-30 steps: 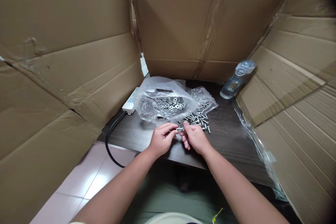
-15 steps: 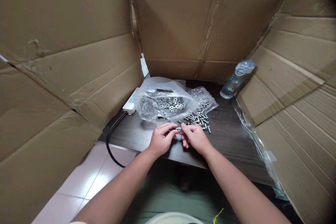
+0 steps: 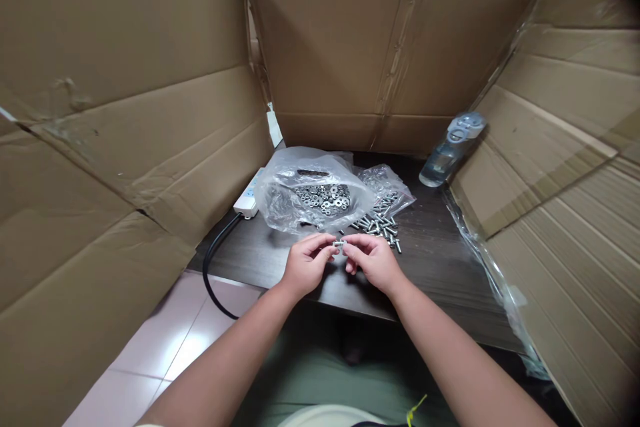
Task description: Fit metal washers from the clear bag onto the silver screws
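Bolt (image 3: pixel 339 243), left fingers (image 3: pixel 327 253) clamped on one end, right fingers (image 3: pixel 354 253) pinching the other

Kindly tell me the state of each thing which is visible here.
Left hand: pinching a small metal fastener
Right hand: pinching the fastener's other end
Large plastic bag: open, holding nuts and washers
Bolts: loose, heaped
Small plastic bag: crumpled
Bottle: lid on
Power strip: cable attached

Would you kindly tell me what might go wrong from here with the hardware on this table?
The small metal fastener between the left hand and right hand might slip and roll off the table, whose near edge is close. The right hand could scatter the loose bolts just beyond it. The open plastic bag faces the hands; a bump might spill its washers.
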`<state>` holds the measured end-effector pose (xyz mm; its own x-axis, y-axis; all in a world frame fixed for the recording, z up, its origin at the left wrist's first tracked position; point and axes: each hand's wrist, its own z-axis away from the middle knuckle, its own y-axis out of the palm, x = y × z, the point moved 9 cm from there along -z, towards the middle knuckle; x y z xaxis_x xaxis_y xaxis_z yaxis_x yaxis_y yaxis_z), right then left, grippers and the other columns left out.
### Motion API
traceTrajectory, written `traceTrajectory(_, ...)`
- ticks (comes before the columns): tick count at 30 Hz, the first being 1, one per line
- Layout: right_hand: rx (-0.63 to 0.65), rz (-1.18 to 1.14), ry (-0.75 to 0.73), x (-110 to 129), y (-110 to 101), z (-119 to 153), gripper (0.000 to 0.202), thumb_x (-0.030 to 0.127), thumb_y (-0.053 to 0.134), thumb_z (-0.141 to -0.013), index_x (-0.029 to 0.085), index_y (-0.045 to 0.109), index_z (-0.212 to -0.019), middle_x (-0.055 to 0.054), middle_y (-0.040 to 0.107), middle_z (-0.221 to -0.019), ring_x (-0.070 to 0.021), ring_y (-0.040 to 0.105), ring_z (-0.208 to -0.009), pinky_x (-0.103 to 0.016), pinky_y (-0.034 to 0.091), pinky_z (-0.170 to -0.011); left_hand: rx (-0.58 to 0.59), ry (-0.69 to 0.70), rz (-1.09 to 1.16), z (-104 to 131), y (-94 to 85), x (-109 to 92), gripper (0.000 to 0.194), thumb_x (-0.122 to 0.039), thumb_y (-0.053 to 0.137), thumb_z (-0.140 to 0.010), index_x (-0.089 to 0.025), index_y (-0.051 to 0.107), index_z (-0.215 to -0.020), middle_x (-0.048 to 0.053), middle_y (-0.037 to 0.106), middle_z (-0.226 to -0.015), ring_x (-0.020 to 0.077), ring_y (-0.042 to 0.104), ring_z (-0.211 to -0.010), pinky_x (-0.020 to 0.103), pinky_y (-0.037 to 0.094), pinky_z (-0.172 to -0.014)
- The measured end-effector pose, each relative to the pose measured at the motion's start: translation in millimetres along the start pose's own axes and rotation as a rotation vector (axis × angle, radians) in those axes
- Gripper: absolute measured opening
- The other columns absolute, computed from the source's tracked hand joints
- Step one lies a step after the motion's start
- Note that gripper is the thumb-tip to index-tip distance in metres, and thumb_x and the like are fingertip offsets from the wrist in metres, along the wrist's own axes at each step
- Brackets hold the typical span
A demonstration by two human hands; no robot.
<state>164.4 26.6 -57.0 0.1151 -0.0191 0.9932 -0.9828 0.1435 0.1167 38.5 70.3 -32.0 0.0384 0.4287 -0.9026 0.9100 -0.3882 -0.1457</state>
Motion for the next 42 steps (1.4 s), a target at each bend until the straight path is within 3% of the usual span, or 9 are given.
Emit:
traceTrajectory(4,0.007,0.008,0.101,-12,2,-3,0.050,0.058,0.051,-0.079,0.013,0.055,-0.058,0.000,0.052,-0.044,-0.0098,0.049,-0.034,-0.021,0.040,-0.034,0.028,0.033,-0.055,0,2.6,-2,0.013,-0.020,0.060,-0.078,-0.017,0.069,-0.087,0.005,0.066,-0.078,0.0145,0.064,-0.069,0.023,0.055,-0.060)
traceTrajectory(7,-0.061,-0.139,0.161,-18,-5,-2,0.048,0.061,0.051,-0.077,0.013,0.057,-0.072,0.001,0.054,-0.053,-0.0119,0.053,-0.036,-0.022,0.040,-0.031,-0.013,-0.023,-0.001,-1,0.5,0,0.012,-0.020,0.061,-0.076,-0.016,0.069,-0.085,0.005,0.065,-0.079,0.0138,0.064,-0.065,0.023,0.056,-0.057)
traceTrajectory(13,0.047,-0.190,-0.004,2,2,1,0.042,0.035,0.074,-0.066,0.018,0.059,-0.101,-0.001,0.062,-0.081,-0.0126,0.062,-0.054,-0.026,0.051,-0.049,-0.021,-0.096,0.097,-2,-0.1,5,0.014,-0.022,0.063,-0.075,-0.016,0.069,-0.086,0.005,0.066,-0.081,0.0143,0.064,-0.064,0.024,0.056,-0.056)
traceTrajectory(18,0.045,-0.063,0.001,-2,4,-1,0.032,0.041,0.069,-0.070,0.013,0.063,-0.083,-0.002,0.062,-0.060,-0.0120,0.058,-0.048,-0.023,0.048,-0.046,0.040,-0.080,0.060,-1,2.5,5,0.014,-0.022,0.062,-0.077,-0.016,0.070,-0.086,0.005,0.065,-0.078,0.0146,0.063,-0.065,0.024,0.056,-0.056)
traceTrajectory(23,0.013,0.018,0.104,-16,2,-4,0.050,0.059,0.049,-0.079,0.013,0.056,-0.063,0.000,0.053,-0.046,-0.0106,0.051,-0.035,-0.020,0.039,-0.033,0.040,-0.079,-0.012,0,3.2,4,0.013,-0.020,0.062,-0.076,-0.016,0.070,-0.086,0.004,0.065,-0.076,0.0145,0.063,-0.068,0.023,0.055,-0.061)
traceTrajectory(28,0.012,-0.115,-0.015,-1,-2,-1,0.039,0.039,0.072,-0.067,0.017,0.059,-0.096,-0.001,0.062,-0.074,-0.0119,0.059,-0.051,-0.023,0.047,-0.044,0.011,-0.153,0.079,-1,1.9,5,0.013,-0.021,0.064,-0.074,-0.015,0.069,-0.085,0.003,0.065,-0.072,0.0140,0.063,-0.062,0.023,0.054,-0.056)
traceTrajectory(31,0.037,-0.073,-0.053,5,0,1,0.036,0.033,0.074,-0.066,0.015,0.062,-0.095,-0.002,0.064,-0.072,-0.0121,0.059,-0.053,-0.023,0.047,-0.047,0.031,-0.174,0.101,-2,3.9,6,0.015,-0.021,0.064,-0.074,-0.015,0.069,-0.086,0.003,0.065,-0.071,0.0142,0.063,-0.063,0.023,0.054,-0.057)
traceTrajectory(38,0.010,0.062,0.046,-7,0,-2,0.044,0.052,0.055,-0.079,0.012,0.059,-0.061,-0.001,0.053,-0.049,-0.0089,0.049,-0.039,-0.020,0.038,-0.037,0.061,-0.113,0.021,-1,6.0,6,0.014,-0.022,0.063,-0.075,-0.015,0.070,-0.086,0.004,0.066,-0.072,0.0150,0.063,-0.066,0.024,0.054,-0.059)
traceTrajectory(42,-0.047,-0.082,0.081,-10,-6,-3,0.043,0.056,0.055,-0.077,0.013,0.059,-0.075,0.000,0.055,-0.058,-0.0096,0.052,-0.041,-0.020,0.039,-0.036,0.015,-0.142,0.054,-1,2.5,8,0.015,-0.023,0.063,-0.075,-0.015,0.070,-0.086,0.004,0.066,-0.073,0.0142,0.063,-0.063,0.023,0.054,-0.056)
